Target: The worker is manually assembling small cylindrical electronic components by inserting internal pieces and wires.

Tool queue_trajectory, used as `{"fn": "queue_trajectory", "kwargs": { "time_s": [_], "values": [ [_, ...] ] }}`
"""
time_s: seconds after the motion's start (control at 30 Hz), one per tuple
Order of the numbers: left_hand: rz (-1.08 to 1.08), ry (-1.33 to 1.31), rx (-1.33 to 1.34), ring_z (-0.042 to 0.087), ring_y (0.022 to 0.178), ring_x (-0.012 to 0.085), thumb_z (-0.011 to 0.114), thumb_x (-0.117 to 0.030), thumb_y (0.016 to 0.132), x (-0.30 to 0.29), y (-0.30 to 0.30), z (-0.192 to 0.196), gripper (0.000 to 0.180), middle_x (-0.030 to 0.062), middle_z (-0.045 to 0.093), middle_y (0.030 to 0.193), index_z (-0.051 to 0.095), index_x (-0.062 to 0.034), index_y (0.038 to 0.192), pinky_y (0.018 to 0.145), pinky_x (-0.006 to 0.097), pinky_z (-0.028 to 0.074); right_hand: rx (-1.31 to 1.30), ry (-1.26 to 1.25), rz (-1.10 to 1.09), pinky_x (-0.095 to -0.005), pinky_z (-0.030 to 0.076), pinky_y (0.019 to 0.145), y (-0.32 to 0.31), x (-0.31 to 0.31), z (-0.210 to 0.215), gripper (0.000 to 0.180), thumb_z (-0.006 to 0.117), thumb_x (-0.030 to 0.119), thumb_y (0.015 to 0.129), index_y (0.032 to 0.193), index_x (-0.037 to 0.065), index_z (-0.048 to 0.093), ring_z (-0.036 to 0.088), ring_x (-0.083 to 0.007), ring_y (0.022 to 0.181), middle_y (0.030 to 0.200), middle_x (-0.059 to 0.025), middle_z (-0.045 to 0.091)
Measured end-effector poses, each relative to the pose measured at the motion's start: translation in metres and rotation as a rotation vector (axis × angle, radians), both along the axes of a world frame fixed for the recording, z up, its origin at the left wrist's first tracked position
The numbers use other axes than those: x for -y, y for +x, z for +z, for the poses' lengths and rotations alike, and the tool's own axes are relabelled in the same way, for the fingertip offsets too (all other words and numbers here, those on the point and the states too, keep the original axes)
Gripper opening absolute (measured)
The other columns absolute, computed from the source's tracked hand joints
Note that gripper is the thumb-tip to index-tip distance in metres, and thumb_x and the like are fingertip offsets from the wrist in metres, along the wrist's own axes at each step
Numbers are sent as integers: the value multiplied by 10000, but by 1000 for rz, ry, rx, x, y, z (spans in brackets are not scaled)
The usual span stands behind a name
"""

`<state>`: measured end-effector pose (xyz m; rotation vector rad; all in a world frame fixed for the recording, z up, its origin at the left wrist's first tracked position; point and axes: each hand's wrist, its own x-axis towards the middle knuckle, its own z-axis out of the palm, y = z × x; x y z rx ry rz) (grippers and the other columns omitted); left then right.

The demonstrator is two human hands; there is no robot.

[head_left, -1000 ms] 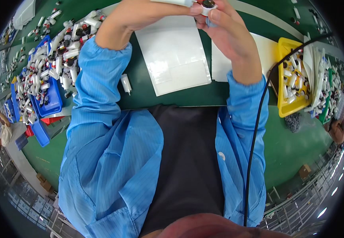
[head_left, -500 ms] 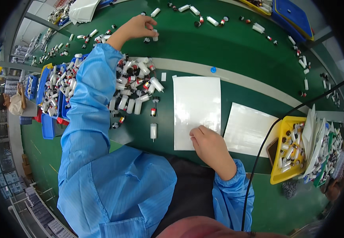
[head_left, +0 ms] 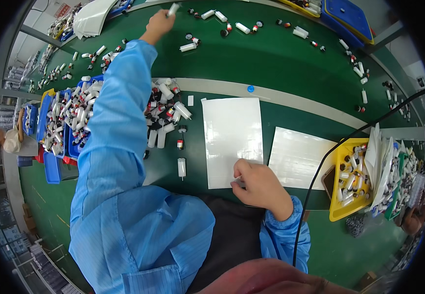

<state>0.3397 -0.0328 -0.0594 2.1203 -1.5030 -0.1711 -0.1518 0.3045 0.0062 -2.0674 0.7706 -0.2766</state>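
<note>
My left hand point(head_left: 159, 24) reaches far across the green belt-like surface, its fingers closed on a white cylinder point(head_left: 173, 9). Nearer than that hand lie another white cylinder point(head_left: 188, 47) and a black-and-red capped piece point(head_left: 193, 38). Low over the near edge of a glossy white sheet point(head_left: 233, 132), my right hand point(head_left: 263, 190) is curled, thumb against fingers. A pale bit shows between them, too small to name. Left of the sheet, a single white cylinder with a thin tip point(head_left: 181, 167) lies below a red-and-black piece point(head_left: 180, 143).
A heap of white cylinders and capped pieces point(head_left: 166, 91) lies beside my left sleeve, with filled blue bins point(head_left: 69, 132) beyond. A second sheet point(head_left: 298, 157) and a yellow bin point(head_left: 338, 196) are on the right. A black cable point(head_left: 315, 181) crosses there. A person sits far left.
My left hand has let go of one white cylinder, moved farther away and closed on another. My right hand's fingers have curled more at the sheet's near edge. The whole view has shifted slightly.
</note>
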Motion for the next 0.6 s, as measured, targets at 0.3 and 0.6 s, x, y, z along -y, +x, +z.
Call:
{"fn": "queue_trajectory", "kwargs": {
  "time_s": [0.3,0.6],
  "values": [
    [-506,-148,-1729,600,1094,253,412,-491,1062,-155,-233,144,452,138,621,1123,588,-86,966,908,363,485,821,-191,-616,-282,490,798,3,52,5,300,702,-33,860,1108,9,538,606,-157,886,1027,-109,609],
    [-742,345,-2116,528,1255,291,300,-456,1072,-229,-335,76,485,226,512,1421,523,-53,1224,1069,409,414,691,-517,-827,-322,491,867,22,80,-23,484,770,6,821,1208,27,479,614,-181,985,1062,-117,634]
  ]
}}
